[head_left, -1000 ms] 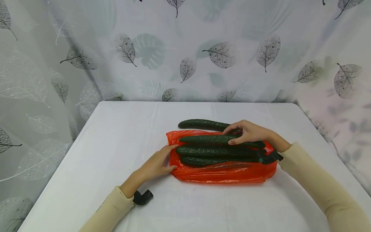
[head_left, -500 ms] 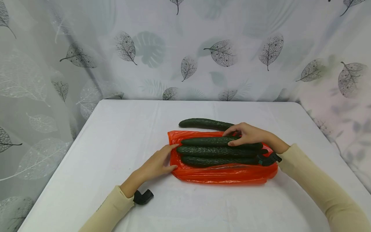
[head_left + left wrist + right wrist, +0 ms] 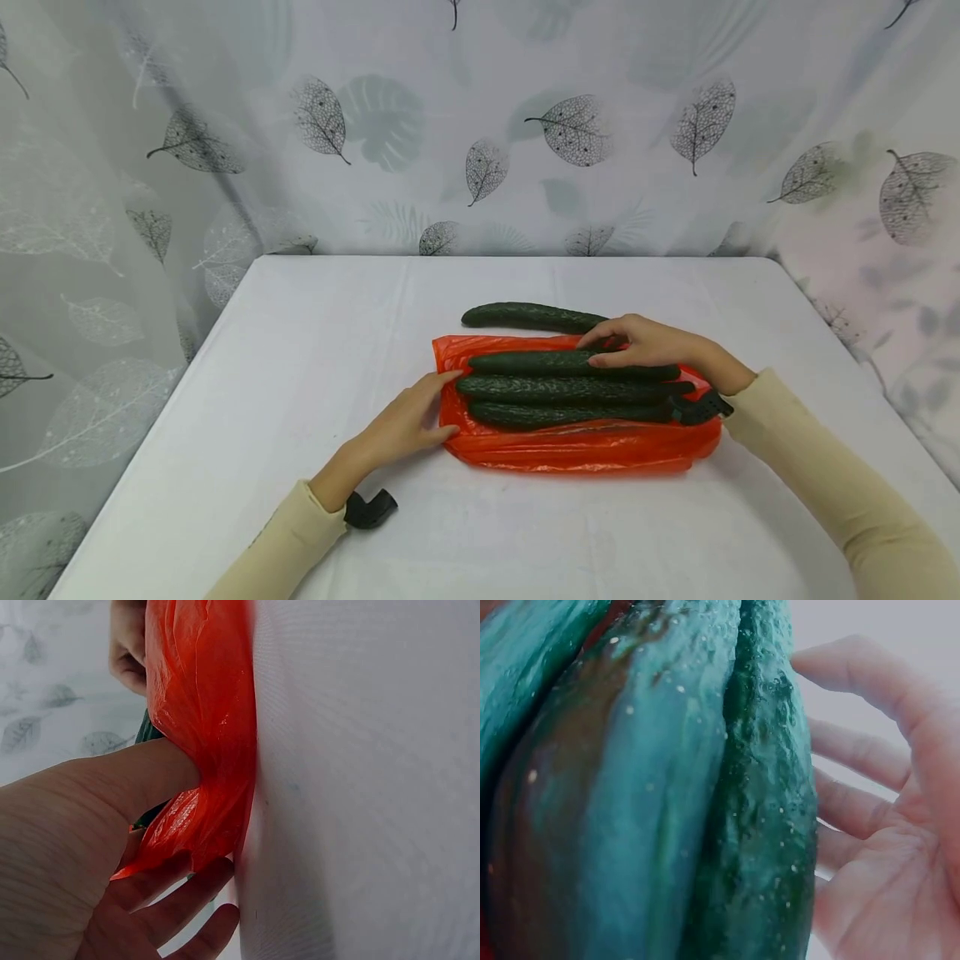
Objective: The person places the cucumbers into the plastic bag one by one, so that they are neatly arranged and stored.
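Observation:
Several dark green cucumbers lie side by side on a red plastic bag (image 3: 577,450), whose near edge is folded up along them. My left hand (image 3: 405,423) holds the bag's left end; in the left wrist view the film runs between the thumb (image 3: 161,776) and the fingers. From above, my right hand (image 3: 656,343) grips the rearmost cucumber (image 3: 525,362) on the bag, thumb on the near side and fingers on the far side. Another cucumber (image 3: 528,317) lies on the table behind the bag, its right end hidden by the right hand.
A white-covered table (image 3: 360,333) lies under everything. Behind it hangs a leaf-patterned curtain (image 3: 525,142), which also closes off both sides. Black wrist cameras, left (image 3: 369,510) and right (image 3: 701,408), stick out below the wrists; the right one overlaps the cucumbers' right ends.
The right hand and the cucumber under it shift very slightly, and the bag's cucumbers sit a little more evenly. The left hand stays in place. The view tilts slightly.

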### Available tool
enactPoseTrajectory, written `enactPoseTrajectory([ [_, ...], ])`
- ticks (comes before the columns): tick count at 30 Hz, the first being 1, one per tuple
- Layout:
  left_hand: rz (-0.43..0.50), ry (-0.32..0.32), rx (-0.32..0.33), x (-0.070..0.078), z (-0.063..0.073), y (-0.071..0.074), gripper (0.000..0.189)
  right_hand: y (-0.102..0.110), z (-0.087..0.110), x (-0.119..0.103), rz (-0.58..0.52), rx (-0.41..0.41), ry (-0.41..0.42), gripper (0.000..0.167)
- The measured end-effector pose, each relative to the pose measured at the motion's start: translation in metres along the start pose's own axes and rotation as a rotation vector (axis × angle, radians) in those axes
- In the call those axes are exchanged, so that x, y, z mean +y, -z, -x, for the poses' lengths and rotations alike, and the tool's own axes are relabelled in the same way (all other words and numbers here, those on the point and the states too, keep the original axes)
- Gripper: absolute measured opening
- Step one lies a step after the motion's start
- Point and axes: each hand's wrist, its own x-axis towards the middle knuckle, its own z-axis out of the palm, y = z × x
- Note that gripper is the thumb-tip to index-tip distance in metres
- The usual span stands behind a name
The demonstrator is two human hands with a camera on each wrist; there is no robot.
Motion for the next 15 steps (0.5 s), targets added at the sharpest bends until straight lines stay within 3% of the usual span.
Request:
enactPoseTrajectory([
  [15,-0.006,0.007,-0.004,-0.0026,0.0,0.0015,0.075,-0.0052,-0.0062,0.0057,0.061,-0.022,-0.079,0.044],
])
